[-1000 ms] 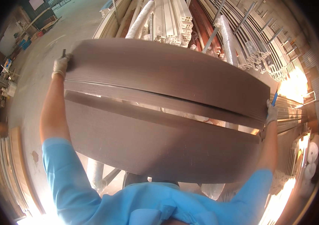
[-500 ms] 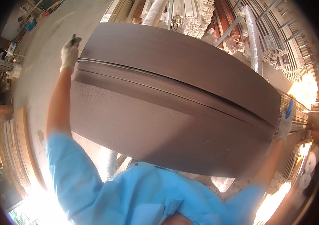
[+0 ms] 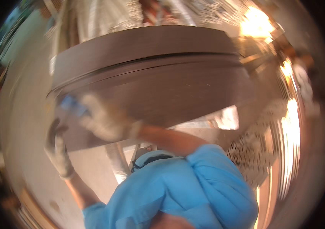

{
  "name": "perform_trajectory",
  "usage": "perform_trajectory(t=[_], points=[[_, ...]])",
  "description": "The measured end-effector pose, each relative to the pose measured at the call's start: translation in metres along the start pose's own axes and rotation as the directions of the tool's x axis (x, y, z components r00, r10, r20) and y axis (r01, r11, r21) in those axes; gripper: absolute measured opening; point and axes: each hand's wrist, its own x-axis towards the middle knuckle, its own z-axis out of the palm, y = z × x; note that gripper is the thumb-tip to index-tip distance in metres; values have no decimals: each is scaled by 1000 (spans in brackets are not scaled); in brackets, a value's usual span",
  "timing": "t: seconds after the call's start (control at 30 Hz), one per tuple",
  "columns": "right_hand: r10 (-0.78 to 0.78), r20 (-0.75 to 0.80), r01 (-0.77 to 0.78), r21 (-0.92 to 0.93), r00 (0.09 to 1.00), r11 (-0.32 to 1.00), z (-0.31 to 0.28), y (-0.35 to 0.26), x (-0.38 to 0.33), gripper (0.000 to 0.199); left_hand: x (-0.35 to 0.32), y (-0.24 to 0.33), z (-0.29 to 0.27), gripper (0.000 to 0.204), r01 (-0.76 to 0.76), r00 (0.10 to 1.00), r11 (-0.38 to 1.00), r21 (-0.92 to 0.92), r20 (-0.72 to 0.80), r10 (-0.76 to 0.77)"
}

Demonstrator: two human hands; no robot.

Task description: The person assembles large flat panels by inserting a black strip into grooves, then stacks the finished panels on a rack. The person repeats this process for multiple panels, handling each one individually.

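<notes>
A wide dark brown panel (image 3: pixel 162 82) with a long raised strip and groove lies across the middle. My right hand (image 3: pixel 107 120), in a pale glove, reaches over its left part. It is closed on a blurred blue object (image 3: pixel 72 105), too smeared to name. Just off the panel's near left corner is my left hand (image 3: pixel 59 154), also gloved and pointing up. A small dark object (image 3: pixel 53 131) shows at its fingers, its kind unclear.
Bundles of long pale profiles (image 3: pixel 105 17) lie beyond the panel, with reddish ones (image 3: pixel 153 13) beside them. A wrapped support leg (image 3: pixel 116 162) stands under the near edge. Bright sunlight (image 3: pixel 256 24) falls at the right. Grey floor (image 3: pixel 21 114) stretches along the left.
My right hand has swung from the panel's right end to its left part, carrying the blue object. My left hand has come down from the far left corner. The view has turned.
</notes>
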Motion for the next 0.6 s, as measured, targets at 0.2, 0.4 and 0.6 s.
perform_trajectory(t=[0.2,0.4,0.6], points=[[-140,379,137,37,915,990,95,-27,-36,55,-42,-29,-25,43,123,886,983,-134,-432,-169],[-55,423,281,-493,904,824,-12,70,-77,71,-28,-47,-77,47,178,785,982,-60,-593,-178],[436,-782,-740,-595,445,-313,-409,63,-239,71,-14,-89,-111,44,361,884,932,23,-327,-335]])
